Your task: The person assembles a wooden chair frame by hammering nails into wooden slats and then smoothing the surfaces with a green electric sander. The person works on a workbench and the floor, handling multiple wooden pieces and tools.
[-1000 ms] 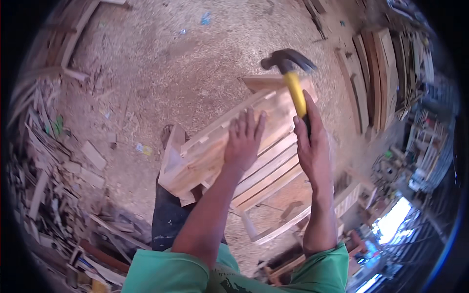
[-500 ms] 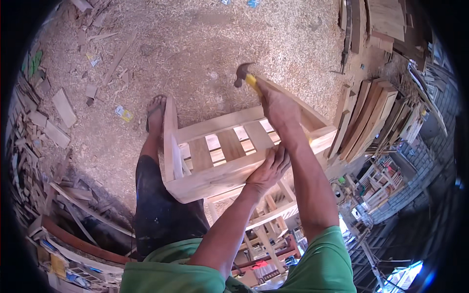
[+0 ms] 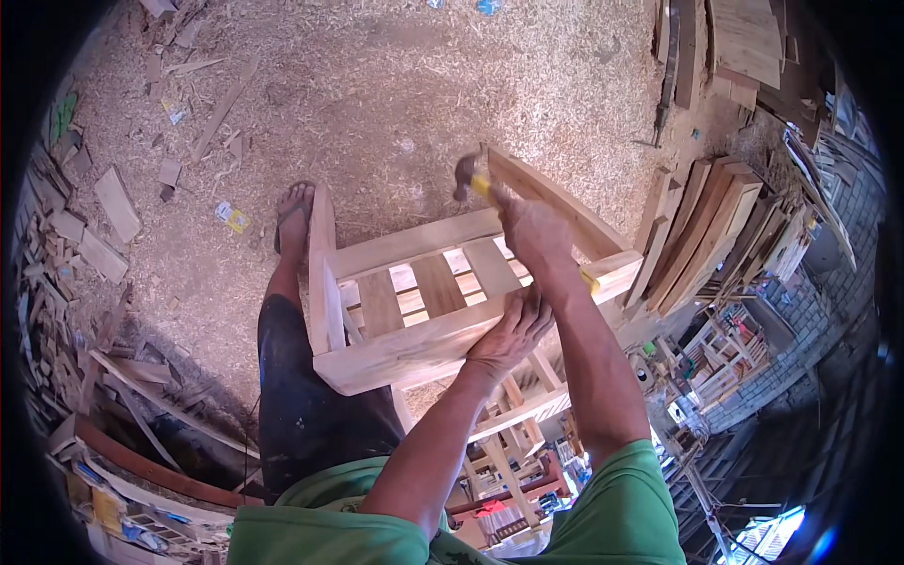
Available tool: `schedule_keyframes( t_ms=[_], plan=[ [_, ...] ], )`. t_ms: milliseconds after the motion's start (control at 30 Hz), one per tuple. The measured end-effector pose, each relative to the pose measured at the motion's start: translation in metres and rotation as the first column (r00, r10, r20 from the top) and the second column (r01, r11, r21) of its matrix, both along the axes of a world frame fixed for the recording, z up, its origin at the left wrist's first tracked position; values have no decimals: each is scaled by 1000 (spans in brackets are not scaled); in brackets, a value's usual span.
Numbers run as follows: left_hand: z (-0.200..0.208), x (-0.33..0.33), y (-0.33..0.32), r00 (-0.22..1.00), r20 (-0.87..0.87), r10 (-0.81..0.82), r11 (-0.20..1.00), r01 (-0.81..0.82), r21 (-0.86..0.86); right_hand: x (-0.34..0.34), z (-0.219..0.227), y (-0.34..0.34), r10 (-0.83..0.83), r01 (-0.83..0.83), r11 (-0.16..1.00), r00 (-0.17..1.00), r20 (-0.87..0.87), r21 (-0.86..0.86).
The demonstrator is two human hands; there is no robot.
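Observation:
My right hand is closed around the handle of a claw hammer, gripped over the right part of a pale wooden frame. The dark hammer head hangs above the inside of the frame's right side piece, slightly blurred. My left hand holds the frame's near rail, its fingers curled up over the top edge and partly hidden behind my right forearm. Several flat slats cross between the near and far rails. Upright side pieces rise at both ends; the left one stands beside my leg.
Sawdust and shavings cover the ground. A sandalled foot stands left of the frame. Stacked boards lie on the right, with a long bar clamp farther off. Wood offcuts are heaped on the left. More wooden frames stand below.
The hammer and my right hand have come down toward me and a little left, uncovering more of the right side piece. My left hand keeps its place on the rail.

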State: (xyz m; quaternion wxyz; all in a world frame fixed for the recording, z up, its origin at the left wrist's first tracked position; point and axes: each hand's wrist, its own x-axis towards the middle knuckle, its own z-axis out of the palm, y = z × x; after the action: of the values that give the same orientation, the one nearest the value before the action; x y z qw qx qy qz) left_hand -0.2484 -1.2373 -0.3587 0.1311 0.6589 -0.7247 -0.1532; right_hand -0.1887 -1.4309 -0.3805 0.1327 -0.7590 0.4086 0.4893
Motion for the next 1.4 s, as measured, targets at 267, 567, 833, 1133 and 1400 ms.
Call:
schedule_keyframes(
  t_ms=[267, 567, 833, 1133, 1400],
  plan=[
    [3, -4, 0, 999, -2, 43, 998, -43, -51, -47, 13, -3, 16, 25, 991, 953, 303, -130],
    [2, -9, 8, 936, -344, 75, 995, -50, 82, -68, 185, 95, -130, 699, 714, 203, 971, -51],
    [32, -20, -1, 992, 114, -50, 998, 45, 39, -225, 136, 261, -260, 968, 66, -217, 941, 242],
    [22, -27, 3, 971, 217, -103, 994, 110, -22, -263, 98, 284, -187, 986, -24, -165, 968, 163],
    [24, -34, 9, 956, 272, -113, 993, 121, -13, -242, 64, 276, -319, 973, 99, -168, 933, 209]
  ],
)
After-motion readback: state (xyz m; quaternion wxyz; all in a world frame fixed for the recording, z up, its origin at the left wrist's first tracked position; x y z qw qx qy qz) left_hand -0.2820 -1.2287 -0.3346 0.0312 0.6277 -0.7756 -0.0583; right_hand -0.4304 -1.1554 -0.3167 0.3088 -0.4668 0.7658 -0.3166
